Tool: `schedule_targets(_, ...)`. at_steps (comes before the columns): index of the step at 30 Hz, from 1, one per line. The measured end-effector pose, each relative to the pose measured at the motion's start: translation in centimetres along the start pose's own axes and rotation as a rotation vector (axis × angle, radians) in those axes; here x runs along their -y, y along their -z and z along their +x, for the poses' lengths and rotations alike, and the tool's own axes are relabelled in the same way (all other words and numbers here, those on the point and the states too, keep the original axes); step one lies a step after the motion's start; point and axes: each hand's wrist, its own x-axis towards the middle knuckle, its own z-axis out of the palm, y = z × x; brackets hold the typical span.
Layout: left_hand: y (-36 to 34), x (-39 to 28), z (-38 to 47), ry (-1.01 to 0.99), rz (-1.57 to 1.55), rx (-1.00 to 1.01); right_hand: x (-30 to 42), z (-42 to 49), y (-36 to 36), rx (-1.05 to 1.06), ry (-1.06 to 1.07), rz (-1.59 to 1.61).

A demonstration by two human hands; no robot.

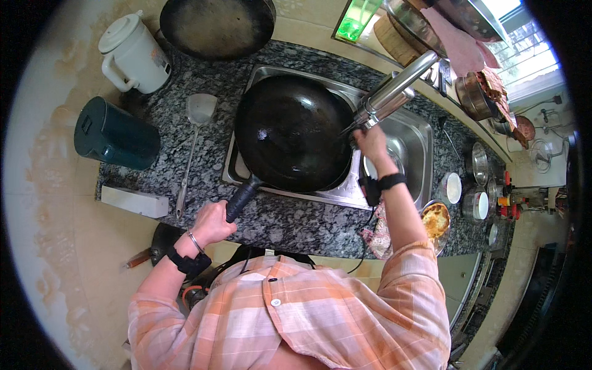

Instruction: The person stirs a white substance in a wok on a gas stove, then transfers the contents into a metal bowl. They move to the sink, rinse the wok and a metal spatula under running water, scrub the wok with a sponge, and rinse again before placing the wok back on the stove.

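Note:
A black wok (291, 138) rests over the left basin of a double stainless steel sink (423, 134), its inside wet and shiny. My left hand (212, 223) is closed around its dark handle (242, 199), which points toward me. On the far side of the sink stands a metal faucet (395, 90), angled over the wok's right rim. My right hand (373, 142) is just below the faucet's end, close to that rim. Its fingertips are partly hidden, so whether it grips the faucet or the rim is unclear. A round metal dish (397, 159) shows in the right basin.
Left of the sink are a metal spatula (202, 108), a dark green pitcher (118, 134), a white jug (136, 55) and a white box (134, 201). A dark pan (217, 27) leans behind. At right are a bowl of yellow food (435, 219), a cloth (380, 233) and several bowls.

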Motion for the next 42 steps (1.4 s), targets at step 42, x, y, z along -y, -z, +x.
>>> schedule_targets(42,0.4,1.3,1.5,0.039,-0.003,0.095,2.5,-4.4,-10.3,0.998,0.517,-0.734)
